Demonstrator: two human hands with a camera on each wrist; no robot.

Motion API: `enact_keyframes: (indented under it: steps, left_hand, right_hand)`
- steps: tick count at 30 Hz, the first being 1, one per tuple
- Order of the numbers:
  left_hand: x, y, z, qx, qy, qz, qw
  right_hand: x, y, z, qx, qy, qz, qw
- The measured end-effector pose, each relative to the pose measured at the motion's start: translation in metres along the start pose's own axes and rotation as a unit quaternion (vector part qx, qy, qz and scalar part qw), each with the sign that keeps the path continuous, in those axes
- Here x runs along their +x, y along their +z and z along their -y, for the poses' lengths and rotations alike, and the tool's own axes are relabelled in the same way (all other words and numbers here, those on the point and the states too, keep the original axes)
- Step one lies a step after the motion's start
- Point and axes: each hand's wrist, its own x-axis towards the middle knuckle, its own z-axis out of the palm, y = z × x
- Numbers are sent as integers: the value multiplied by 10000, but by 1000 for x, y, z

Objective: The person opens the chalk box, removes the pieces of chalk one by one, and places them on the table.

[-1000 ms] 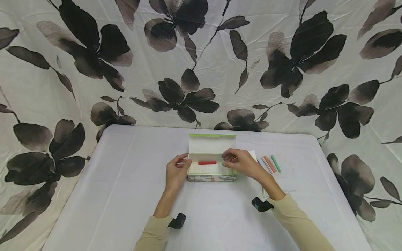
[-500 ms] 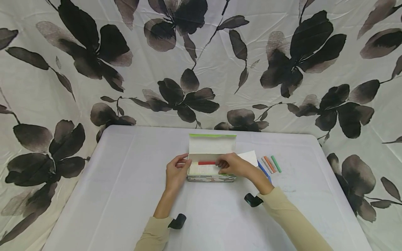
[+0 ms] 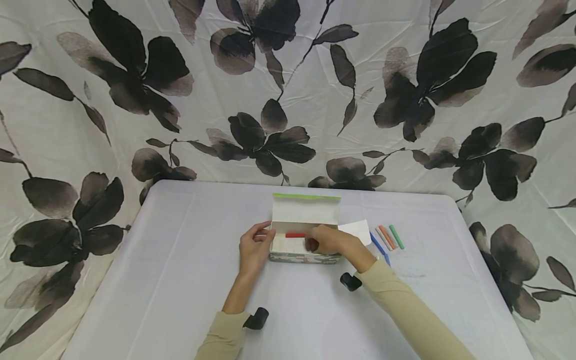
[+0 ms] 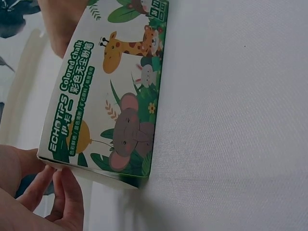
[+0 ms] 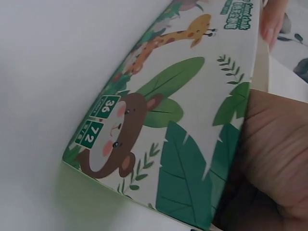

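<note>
Box marked ECHOTIPS, Colored chalk, 36, 72

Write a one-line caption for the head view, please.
Left hand holds an open chalk box; the right hand dips inside, beside a red stick.

I'm in a screened-off recording spot: my bench is spread in plain white, and a wrinkled cloth printed with dark flowers hangs behind its far edge, showing past both rounded far corners and down along the left and right edges. I wear a small black camera at each wrist. The cloth hides the room beyond, so home or studio, I can't fairly say.
</note>
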Motion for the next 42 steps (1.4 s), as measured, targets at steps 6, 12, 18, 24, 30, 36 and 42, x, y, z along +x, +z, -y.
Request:
enact_keyframes:
  steps: [6,12,18,24,30,36,42]
  left_hand:
    - [0,0,0,-37,-31,20,10000]
    - [1,1,0,-19,-17,5,10000]
    - [1,2,1,-22,5,50,10000]
    - [0,1,0,-23,59,12,10000]
    - [0,0,-2,-61,66,-31,10000]
    - [2,0,-2,-65,96,-3,9999]
    - [3,0,-1,-27,53,10,10000]
  right_hand:
    - [2,4,0,-2,80,109,9999]
    - [1,3,0,-132,85,318,9994]
    - [-1,1,-5,-191,-65,244,9995]
    - [-3,-2,-8,-39,-362,-483,9982]
    - [-8,-3,-12,-342,-994,-1355,9852]
    - [-17,-7,-12,369,-896,-2161,9716]
    - [-28,-11,-20,1306,-771,-2919,9443]
